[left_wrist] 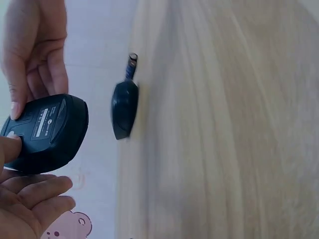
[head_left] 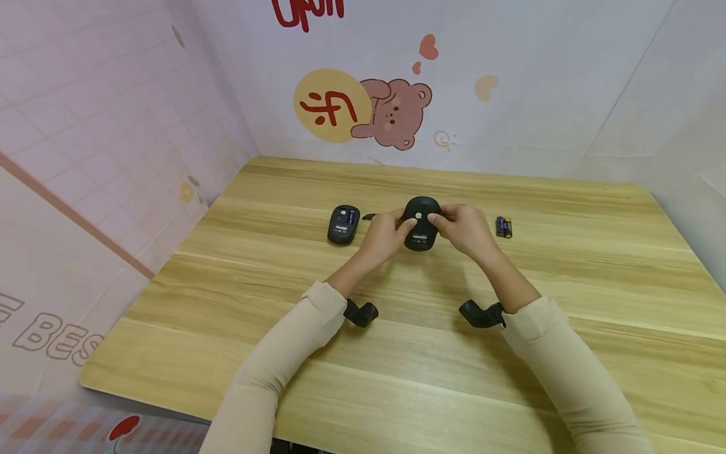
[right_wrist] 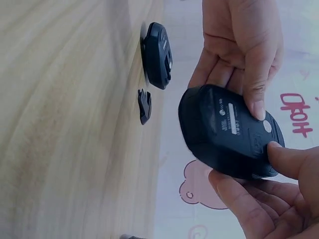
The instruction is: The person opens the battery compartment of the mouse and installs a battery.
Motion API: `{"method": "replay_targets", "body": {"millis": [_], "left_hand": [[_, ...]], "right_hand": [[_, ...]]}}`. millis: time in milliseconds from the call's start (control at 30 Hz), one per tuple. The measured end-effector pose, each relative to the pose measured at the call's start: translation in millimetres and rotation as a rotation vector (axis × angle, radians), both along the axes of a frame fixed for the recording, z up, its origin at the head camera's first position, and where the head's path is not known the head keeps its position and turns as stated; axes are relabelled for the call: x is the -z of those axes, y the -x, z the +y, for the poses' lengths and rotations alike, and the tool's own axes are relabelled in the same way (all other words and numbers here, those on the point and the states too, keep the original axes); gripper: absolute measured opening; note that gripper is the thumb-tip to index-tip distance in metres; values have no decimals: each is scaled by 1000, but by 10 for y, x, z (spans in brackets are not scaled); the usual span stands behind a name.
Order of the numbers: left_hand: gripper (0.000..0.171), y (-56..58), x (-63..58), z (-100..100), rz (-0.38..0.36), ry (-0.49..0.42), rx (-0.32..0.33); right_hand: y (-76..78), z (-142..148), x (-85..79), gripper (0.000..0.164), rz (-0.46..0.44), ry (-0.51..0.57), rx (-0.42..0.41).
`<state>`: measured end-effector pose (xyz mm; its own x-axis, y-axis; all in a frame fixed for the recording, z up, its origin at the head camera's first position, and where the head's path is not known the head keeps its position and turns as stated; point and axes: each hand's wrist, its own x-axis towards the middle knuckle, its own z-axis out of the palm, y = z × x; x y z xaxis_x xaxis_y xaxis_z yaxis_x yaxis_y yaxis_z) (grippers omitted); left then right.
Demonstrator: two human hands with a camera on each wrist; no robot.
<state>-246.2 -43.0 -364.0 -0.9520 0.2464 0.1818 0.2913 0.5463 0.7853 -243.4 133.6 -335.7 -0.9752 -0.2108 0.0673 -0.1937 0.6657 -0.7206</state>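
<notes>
Both hands hold a black computer mouse (head_left: 420, 236) above the table, its underside turned toward me. The left hand (head_left: 388, 233) grips its left side and the right hand (head_left: 465, 228) its right side. Both thumbs lie on the underside near a pale round spot; a printed label shows below. A second black mouse (head_left: 343, 224) lies bottom up at the left, with blue batteries (head_left: 351, 217) in its uncovered compartment. Near it rests a small dark cover (right_wrist: 144, 106). In the left wrist view a dark rounded thing (left_wrist: 124, 108) sits on the table; the right hand mostly hides it from the head view.
Two loose batteries (head_left: 503, 227) lie side by side to the right of the right hand. The wooden table (head_left: 420, 372) backs onto a wall (head_left: 539, 113) printed with a bear. Black wrist mounts (head_left: 361, 313) jut inward from both sleeves.
</notes>
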Motion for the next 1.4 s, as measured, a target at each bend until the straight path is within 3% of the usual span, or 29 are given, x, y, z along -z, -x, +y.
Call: {"method": "replay_targets", "body": {"millis": [100,333,567,733,1067,1400], "left_hand": [[43,-61,-37,-29,-53,-81,16],[45,-174,-136,-99,-260,-322,46],[41,-240,-213,-130,-367,-398,22],[38,-267,-240,-146,-398,-410,18],[39,-310,-273,-169,-430,-437,41],[40,-356,-310,-164,-393,-426,46]], "right_hand": [[-44,-3,-23,46,-16,23,0],[-140,12,-45,48,-46,59,-22],[-183,18,-61,51,-98,158,-33],[-199,16,-66,54,-163,218,-27],[-262,18,-108,55,-171,218,-30],[-344,-11,-166,55,-181,214,-49]]}}
